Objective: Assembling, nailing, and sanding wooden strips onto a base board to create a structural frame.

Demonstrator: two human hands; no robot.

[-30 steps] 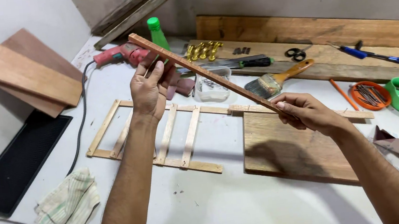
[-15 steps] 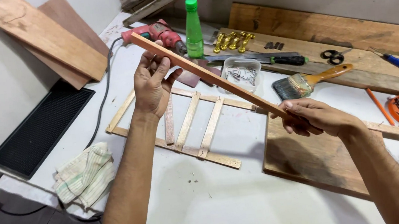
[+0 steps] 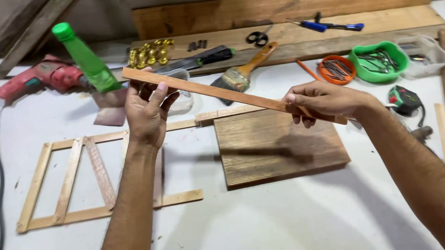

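White worktop fills the space in front of me, with long wooden planks laid along its far edge against the wall. On it, to the left, lies a slatted wooden frame, and near the middle a square wooden board. Behind those sit a red power drill, a green plastic bottle of tapering shape with a green cap, a paintbrush, a green tub and a smaller round orange tub, both holding nails, and a clear plastic box.

Above the table the person holds a thin wooden strip, slanting down from left to right. The left hand is closed round its upper end, thumb and fingers pinching it; the right hand grips the lower end, fingers curled over it above the board.

Compared with half a second back, the strip sits flatter and the whole bench appears more square-on, with the tubs on the right now fully in sight.
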